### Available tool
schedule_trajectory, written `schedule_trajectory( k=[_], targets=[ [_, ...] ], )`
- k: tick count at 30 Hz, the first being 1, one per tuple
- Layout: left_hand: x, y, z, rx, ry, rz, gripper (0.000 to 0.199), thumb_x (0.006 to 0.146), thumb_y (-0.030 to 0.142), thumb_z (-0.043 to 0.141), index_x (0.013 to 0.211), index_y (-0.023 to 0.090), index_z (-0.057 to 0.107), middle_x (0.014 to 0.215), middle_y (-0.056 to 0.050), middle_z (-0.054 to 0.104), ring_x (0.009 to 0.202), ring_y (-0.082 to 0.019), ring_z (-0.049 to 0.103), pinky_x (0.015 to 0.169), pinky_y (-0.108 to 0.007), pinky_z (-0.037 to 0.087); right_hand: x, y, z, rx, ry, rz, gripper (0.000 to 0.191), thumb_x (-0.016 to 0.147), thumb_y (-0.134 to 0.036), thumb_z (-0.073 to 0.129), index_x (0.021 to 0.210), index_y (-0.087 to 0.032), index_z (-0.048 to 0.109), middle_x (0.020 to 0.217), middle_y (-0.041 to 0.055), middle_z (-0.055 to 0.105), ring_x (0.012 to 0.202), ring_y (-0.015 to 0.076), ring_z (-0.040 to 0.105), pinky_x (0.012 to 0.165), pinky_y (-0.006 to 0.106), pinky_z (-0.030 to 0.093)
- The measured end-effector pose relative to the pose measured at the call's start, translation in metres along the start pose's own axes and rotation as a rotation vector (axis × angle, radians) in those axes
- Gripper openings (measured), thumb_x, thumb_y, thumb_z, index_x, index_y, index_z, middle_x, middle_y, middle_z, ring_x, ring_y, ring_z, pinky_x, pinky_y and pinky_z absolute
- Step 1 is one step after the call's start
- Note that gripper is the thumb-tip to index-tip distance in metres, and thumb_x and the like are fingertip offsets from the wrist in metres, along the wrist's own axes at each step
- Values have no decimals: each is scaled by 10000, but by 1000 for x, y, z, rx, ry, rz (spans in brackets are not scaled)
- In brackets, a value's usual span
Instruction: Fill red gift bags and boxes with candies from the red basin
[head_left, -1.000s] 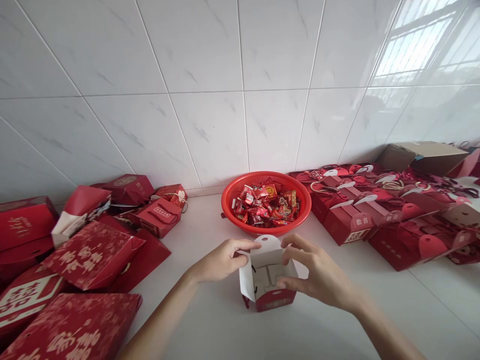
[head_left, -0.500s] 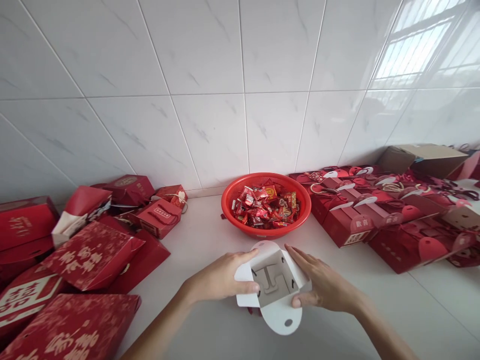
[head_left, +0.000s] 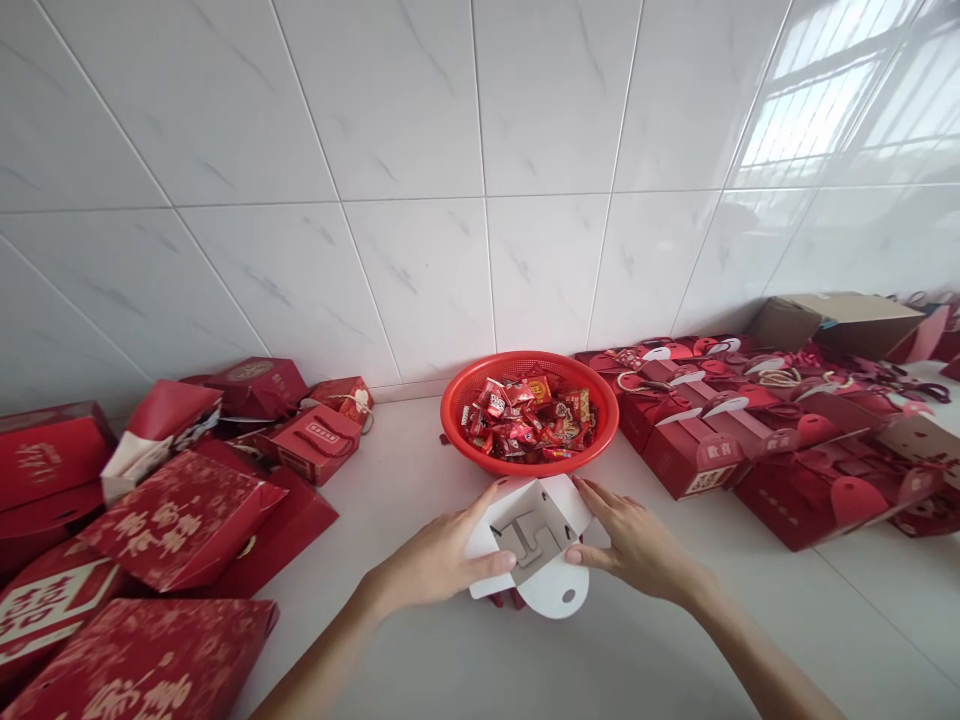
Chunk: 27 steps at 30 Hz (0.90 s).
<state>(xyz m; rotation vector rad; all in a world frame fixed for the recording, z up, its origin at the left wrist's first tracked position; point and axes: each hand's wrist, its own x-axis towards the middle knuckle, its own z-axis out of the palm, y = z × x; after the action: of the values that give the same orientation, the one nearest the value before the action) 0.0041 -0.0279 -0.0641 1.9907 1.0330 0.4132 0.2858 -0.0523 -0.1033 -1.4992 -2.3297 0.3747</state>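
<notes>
A small box [head_left: 534, 540] with a white inside stands open at the top, just in front of a red basket [head_left: 457, 437]. Its flaps are spread outward, and the near flap has a hole. On the box's left side is my left hand [head_left: 442, 560], thumb over the edge, fingers behind the flap. My right hand [head_left: 637, 535] grips the right side, its thumb at the near right corner. Red-wrapped candies [head_left: 525, 412] fill much of the basket. Inside the box, interlocked bottom flaps show and no candy is visible.
Red gift boxes [head_left: 180, 515] lie in a loose pile at the left. Rows of red boxes with handles [head_left: 679, 450] stand at the right, with a brown cardboard box [head_left: 855, 310] behind them. A tiled wall [head_left: 420, 290] rises behind the white counter [head_left: 390, 640].
The box has moved slightly up in view, toward the basket, with both hands still on it. Its near flap appears shorter and higher than before.
</notes>
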Motion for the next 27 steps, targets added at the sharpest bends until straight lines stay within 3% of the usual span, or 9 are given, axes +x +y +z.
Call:
schedule_trajectory(
  k=[4,9,12,15,18,21,24,27],
  targets=[
    [-2,4,-7,69,-32,-84,745,884,577,559,1541,312,330,1103,-34,733,987,-254,680,850,-298,491,5,-1,-20,-6,59,-32,804,827,-764,531,1377,-178,556,1201,185,679,966,340,693,750,389,535],
    [-2,18,-27,154,-35,-131,648,919,606,495,1484,291,448,1188,-73,718,1111,-266,654,936,-315,476,13,-4,-49,170,143,-59,465,896,-656,540,979,-238,726,958,88,718,796,225,666,673,304,492],
    [1,26,-39,120,-23,-115,588,930,603,480,1409,269,547,1251,-67,699,1167,-255,637,992,-323,465,25,0,-59,256,277,-37,398,882,-549,596,685,-206,638,795,54,642,699,178,580,617,276,447],
    [8,32,-48,93,37,-86,571,909,596,523,1357,251,601,1229,-65,716,1146,-252,653,974,-319,490,45,11,-61,330,418,17,339,833,-406,600,579,-202,505,669,10,543,615,142,476,584,264,400],
    [25,34,-56,102,102,-53,571,879,575,583,1341,242,618,1163,-59,744,1099,-242,672,942,-308,513,69,26,-58,362,493,53,299,783,-349,561,557,-209,425,605,-14,481,584,130,419,570,259,367],
    [53,32,-61,121,133,26,507,874,527,603,1277,226,662,1157,-59,744,1073,-234,679,940,-304,517,96,36,-52,306,489,110,277,798,-343,549,580,-211,442,619,-6,520,609,144,467,607,267,380],
    [84,29,-61,187,130,106,427,887,455,588,1220,208,690,1174,-63,737,1086,-237,672,946,-312,513,120,38,-47,154,400,245,135,817,-315,605,771,-189,588,829,48,664,775,191,594,697,279,416],
    [114,24,-60,361,113,143,353,886,367,587,1177,209,709,1231,-71,712,1144,-252,643,998,-339,482,136,35,-44,-35,225,348,243,834,-271,635,1050,-161,624,1113,121,680,1026,247,618,782,292,425]
  ],
)
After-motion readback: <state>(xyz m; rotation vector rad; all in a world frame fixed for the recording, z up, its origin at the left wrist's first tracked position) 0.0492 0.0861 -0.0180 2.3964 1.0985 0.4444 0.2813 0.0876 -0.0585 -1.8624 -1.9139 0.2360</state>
